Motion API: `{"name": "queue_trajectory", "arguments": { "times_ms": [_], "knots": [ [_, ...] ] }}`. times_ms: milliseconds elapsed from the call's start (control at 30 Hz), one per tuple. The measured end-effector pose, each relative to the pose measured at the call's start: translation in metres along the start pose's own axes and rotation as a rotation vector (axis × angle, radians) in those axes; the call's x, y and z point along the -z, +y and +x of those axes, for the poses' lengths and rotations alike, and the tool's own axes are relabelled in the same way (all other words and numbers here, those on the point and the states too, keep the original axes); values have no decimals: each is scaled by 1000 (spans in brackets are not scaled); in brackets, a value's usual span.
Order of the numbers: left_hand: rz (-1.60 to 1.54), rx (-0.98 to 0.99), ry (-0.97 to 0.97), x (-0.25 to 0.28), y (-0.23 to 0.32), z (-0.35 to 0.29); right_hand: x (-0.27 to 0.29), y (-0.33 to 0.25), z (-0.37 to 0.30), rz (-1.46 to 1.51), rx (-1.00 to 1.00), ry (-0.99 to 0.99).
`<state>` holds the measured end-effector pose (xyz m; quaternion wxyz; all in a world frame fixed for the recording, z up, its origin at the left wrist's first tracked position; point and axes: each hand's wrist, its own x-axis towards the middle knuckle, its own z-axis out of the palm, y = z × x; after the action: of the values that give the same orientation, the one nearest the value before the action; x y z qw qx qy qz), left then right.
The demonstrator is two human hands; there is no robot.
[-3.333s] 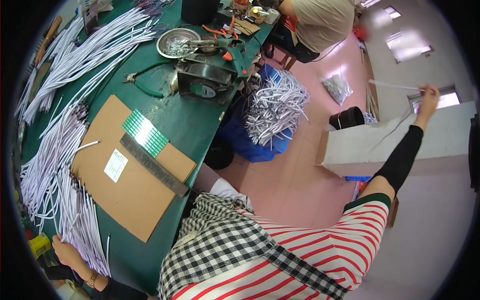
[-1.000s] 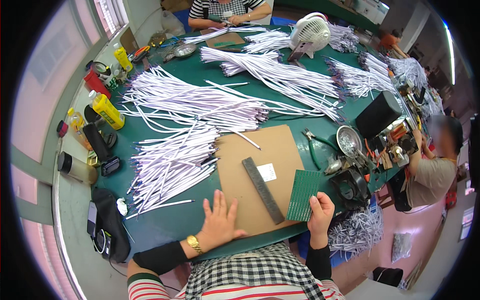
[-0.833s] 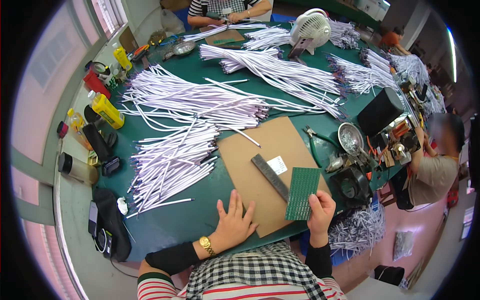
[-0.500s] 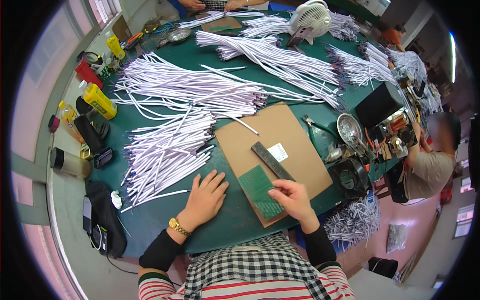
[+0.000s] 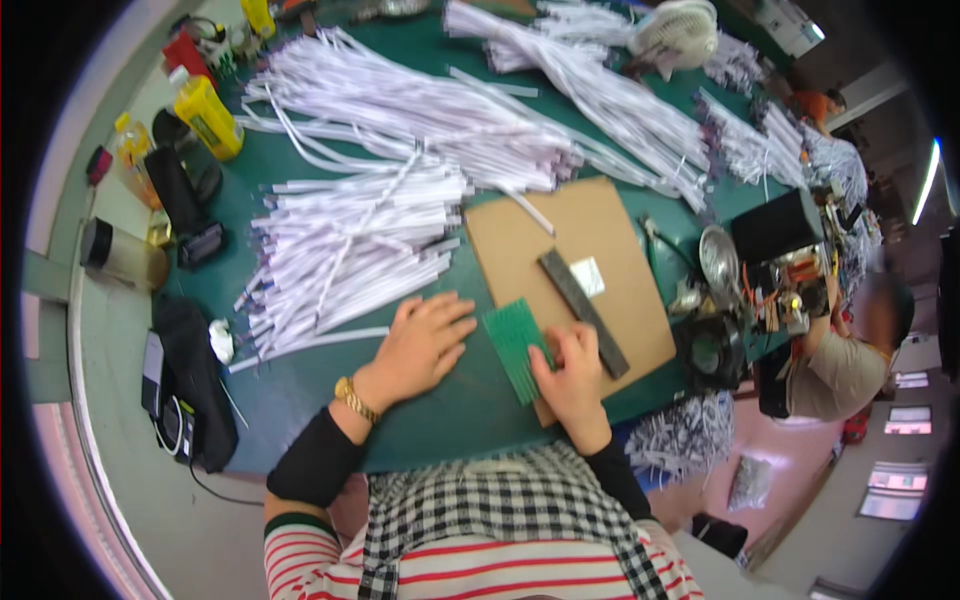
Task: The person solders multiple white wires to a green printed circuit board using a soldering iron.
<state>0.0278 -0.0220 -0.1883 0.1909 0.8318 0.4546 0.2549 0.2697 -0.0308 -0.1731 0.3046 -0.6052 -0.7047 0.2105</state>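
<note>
A thin green circuit board panel (image 5: 512, 345) is pinched at its right edge by my right hand (image 5: 572, 375), thumb on top and the other fingers curled. The panel overlaps the left edge of a brown cardboard sheet (image 5: 635, 285). Just right of it, a dark flat bar (image 5: 580, 308) lies slantwise on the cardboard beside a small white label (image 5: 589, 276). My left hand (image 5: 428, 342) rests palm down on the green tabletop, fingers stretched out, left of the panel and holding nothing. Beyond it spreads a pile of white cables (image 5: 345, 255).
More white cable bundles (image 5: 600, 110) cover the far table. Yellow bottles (image 5: 208, 115), a jar (image 5: 125, 255) and a black bag (image 5: 195, 385) line the left side. Pliers (image 5: 668, 248), a metal dish (image 5: 718, 265) and a small black fan (image 5: 710, 350) stand right. A co-worker (image 5: 845, 370) sits beyond.
The green panel has shifted left in my right hand, past the cardboard's left edge. My left hand stays flat on the table. The whole view has tilted and moved.
</note>
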Motion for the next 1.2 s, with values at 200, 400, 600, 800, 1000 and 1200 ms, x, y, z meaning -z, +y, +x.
{"name": "queue_trajectory", "arguments": {
  "times_ms": [200, 400, 600, 800, 1000, 1200],
  "knots": [
    [14, 10, -24, 0, 0, 1, 6, 7, 10, -127, 354, -72],
    [140, 30, -39, -3, 14, 1, 5, 3, 10, -381, 397, -461],
    [155, 60, -74, -7, 17, 0, 3, 5, 7, -407, 394, -467],
    [112, 57, -57, -5, 13, 1, -3, 2, -1, -444, 333, -429],
    [86, 47, -59, -1, 10, 2, -3, -2, -5, -424, 318, -453],
    [82, 23, -60, -1, 8, 1, -10, -13, -18, -424, 253, -429]
  ]
}}
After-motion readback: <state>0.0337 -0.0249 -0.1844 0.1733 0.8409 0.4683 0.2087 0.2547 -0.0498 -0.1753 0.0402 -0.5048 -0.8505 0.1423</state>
